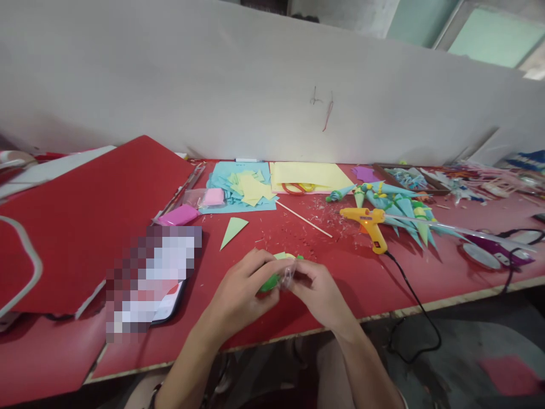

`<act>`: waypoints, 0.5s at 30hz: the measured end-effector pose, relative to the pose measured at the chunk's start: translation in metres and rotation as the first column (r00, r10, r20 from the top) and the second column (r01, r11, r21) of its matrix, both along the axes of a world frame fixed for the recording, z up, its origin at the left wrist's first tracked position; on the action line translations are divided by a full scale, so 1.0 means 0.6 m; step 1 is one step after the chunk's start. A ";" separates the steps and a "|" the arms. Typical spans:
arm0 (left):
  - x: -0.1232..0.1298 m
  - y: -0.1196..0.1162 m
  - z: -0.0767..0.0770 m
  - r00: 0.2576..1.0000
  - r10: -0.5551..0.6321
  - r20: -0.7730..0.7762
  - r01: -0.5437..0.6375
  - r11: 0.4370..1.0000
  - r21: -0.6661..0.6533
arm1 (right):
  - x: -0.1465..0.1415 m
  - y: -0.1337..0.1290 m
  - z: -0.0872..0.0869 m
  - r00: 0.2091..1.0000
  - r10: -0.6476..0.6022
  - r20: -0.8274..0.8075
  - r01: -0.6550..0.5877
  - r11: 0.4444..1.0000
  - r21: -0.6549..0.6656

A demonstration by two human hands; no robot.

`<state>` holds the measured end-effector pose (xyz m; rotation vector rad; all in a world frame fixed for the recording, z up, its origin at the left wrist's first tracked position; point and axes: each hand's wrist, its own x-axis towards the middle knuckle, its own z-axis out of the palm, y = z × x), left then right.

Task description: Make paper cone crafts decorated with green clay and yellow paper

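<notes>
Close together over the red table [204, 295], both hands grip a small bright green clay packet [269, 283] with clear plastic at its end. My left hand [247, 284] is closed round the green body. The crinkled plastic is pinched by my right hand [321, 289], whose fingertips are partly hidden. Just behind my fingers, pale green and yellow paper pieces [281, 256] show in part. A light green paper wedge [234, 232] lies left of the hands. A thin wooden stick [304, 219] lies beyond them.
A yellow glue gun [370, 224] with a trailing cord lies right, beside several blue-green paper cones [402, 207]. A phone [170, 284] and a pink packet [179, 215] are left. Paper scraps [247, 187] lie on a blue sheet at the back, before a white partition [213, 85].
</notes>
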<state>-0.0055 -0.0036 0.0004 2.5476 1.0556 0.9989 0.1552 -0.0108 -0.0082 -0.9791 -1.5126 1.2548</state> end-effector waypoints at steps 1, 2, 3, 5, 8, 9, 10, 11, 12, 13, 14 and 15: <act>0.001 0.000 0.001 1.000 0.002 0.005 -0.002 1.000 0.002 | -0.001 -0.001 0.001 1.000 -0.009 -0.013 0.009 1.000 -0.001; 0.001 -0.001 0.001 1.000 0.008 0.012 -0.008 1.000 0.001 | -0.002 -0.001 0.001 0.999 -0.022 -0.029 0.022 1.000 0.001; 0.001 -0.002 0.001 1.000 0.014 0.019 -0.014 1.000 0.000 | -0.003 -0.002 0.002 0.998 -0.041 -0.049 0.041 0.999 0.008; 0.001 -0.004 0.002 0.999 0.038 0.033 -0.038 0.999 0.000 | -0.005 -0.002 0.001 0.991 -0.102 -0.090 0.106 0.994 0.032; 0.000 -0.006 0.006 0.994 0.089 0.060 -0.090 0.996 0.009 | -0.006 0.000 -0.003 0.948 -0.263 -0.176 0.266 0.964 -0.008; -0.001 -0.005 0.008 0.991 0.116 0.073 -0.117 0.993 0.011 | -0.006 0.001 -0.005 0.924 -0.318 -0.211 0.316 0.948 -0.044; -0.003 -0.004 0.011 0.984 0.154 0.089 -0.156 0.988 0.014 | -0.007 0.002 -0.007 0.899 -0.360 -0.249 0.349 0.933 -0.086; -0.004 -0.001 0.012 0.973 0.205 0.108 -0.208 0.978 0.018 | -0.008 0.003 -0.009 0.876 -0.384 -0.291 0.361 0.923 -0.130; -0.006 0.002 0.013 0.955 0.270 0.125 -0.275 0.961 0.023 | -0.009 0.003 -0.010 0.858 -0.390 -0.335 0.353 0.920 -0.168; -0.009 0.007 0.012 0.929 0.343 0.135 -0.350 0.936 0.029 | -0.010 0.004 -0.011 0.841 -0.386 -0.379 0.332 0.921 -0.202; -0.012 0.012 0.009 0.899 0.418 0.131 -0.426 0.904 0.036 | -0.011 0.004 -0.012 0.826 -0.377 -0.419 0.303 0.924 -0.234; -0.015 0.017 0.004 0.868 0.484 0.111 -0.491 0.870 0.043 | -0.012 0.004 -0.012 0.813 -0.366 -0.453 0.271 0.926 -0.262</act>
